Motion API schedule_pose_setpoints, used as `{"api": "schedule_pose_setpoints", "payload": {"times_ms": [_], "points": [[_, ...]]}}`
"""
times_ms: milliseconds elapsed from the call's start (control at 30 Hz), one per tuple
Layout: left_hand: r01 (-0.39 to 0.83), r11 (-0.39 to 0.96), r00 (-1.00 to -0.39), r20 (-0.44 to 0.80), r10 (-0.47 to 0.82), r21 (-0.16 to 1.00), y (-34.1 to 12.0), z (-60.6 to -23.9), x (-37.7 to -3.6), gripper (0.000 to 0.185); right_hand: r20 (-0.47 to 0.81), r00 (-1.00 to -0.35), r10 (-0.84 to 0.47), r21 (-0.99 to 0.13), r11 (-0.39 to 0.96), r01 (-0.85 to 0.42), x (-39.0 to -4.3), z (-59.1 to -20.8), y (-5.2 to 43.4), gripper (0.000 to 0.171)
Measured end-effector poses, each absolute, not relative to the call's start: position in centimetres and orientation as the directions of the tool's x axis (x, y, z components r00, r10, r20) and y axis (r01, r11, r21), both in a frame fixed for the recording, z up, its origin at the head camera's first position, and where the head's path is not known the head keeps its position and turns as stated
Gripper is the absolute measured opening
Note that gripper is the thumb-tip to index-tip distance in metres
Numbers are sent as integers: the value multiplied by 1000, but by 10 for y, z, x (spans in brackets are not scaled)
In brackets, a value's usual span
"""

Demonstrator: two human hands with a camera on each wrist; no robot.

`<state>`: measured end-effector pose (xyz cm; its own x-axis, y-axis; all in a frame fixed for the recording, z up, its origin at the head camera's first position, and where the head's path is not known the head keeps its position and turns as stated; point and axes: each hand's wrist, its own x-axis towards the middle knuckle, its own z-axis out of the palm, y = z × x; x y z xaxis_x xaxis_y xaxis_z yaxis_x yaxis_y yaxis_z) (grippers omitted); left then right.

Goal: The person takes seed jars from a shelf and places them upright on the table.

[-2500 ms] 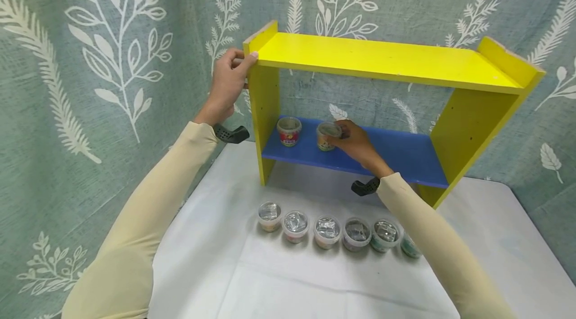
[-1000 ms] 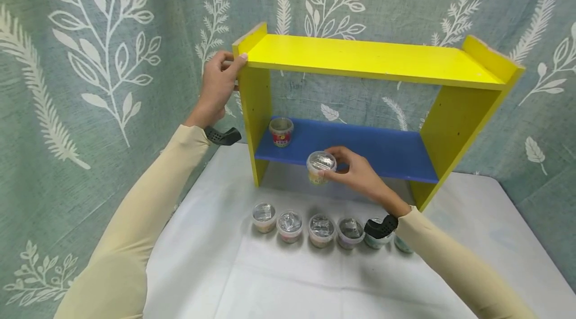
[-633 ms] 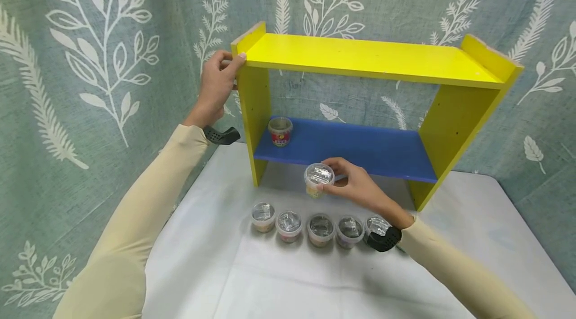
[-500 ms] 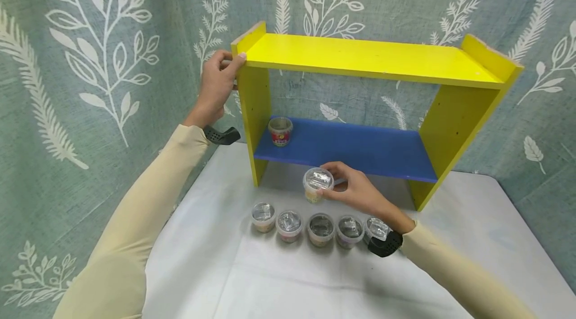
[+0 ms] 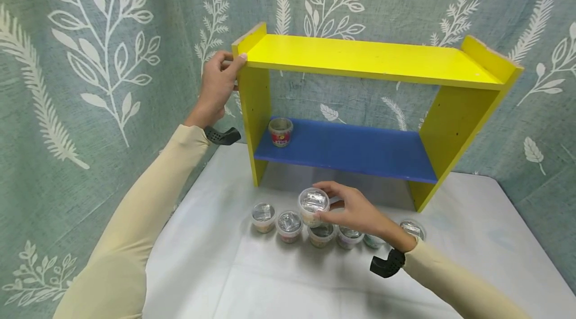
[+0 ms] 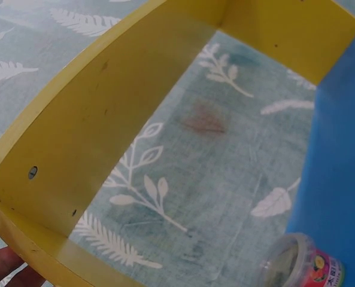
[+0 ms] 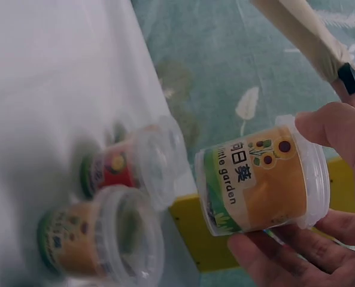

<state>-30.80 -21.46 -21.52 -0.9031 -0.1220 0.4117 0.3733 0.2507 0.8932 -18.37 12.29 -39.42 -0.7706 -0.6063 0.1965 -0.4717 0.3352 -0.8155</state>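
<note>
My right hand point(image 5: 355, 211) holds a small clear plastic planting cup point(image 5: 313, 205) by its sides, thumb opposite fingers, above the row of cups on the table. In the right wrist view this held cup point(image 7: 264, 179) has an orange label with sunflowers and the words "little garden". With thumb in front and fingers behind, my left hand point(image 5: 219, 84) grips the upper left corner of a yellow shelf unit point(image 5: 373, 59). A red-labelled cup point(image 5: 281, 132) stands at the left end of its blue board point(image 5: 360, 149); the left wrist view shows this red-labelled cup point(image 6: 303, 263) partly.
Several similar lidded cups stand in a row on the white-covered table point(image 5: 288, 284), including a leftmost cup point(image 5: 263, 217) and a rightmost cup point(image 5: 413, 229). My right hand and forearm partly hide the row. A green leaf-patterned curtain point(image 5: 148, 34) hangs behind the shelf.
My right hand has lifted the sunflower cup off the blue board and brought it down and towards me, over the row of cups. The left hand keeps its grip on the shelf corner.
</note>
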Motion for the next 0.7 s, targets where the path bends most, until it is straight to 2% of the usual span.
{"api": "schedule_pose_setpoints", "payload": {"times_ms": [567,700], "points": [[368,232,-908,402,-120,900,-214,-214,-310,42,167,-714,-680,-842,278,-462,-158,-420,112,63],[370,238,-907,405,-118,898,-215,-215,-310,42,141,-701,-699,-825,308,-473,-154,-426,110,60]]}}
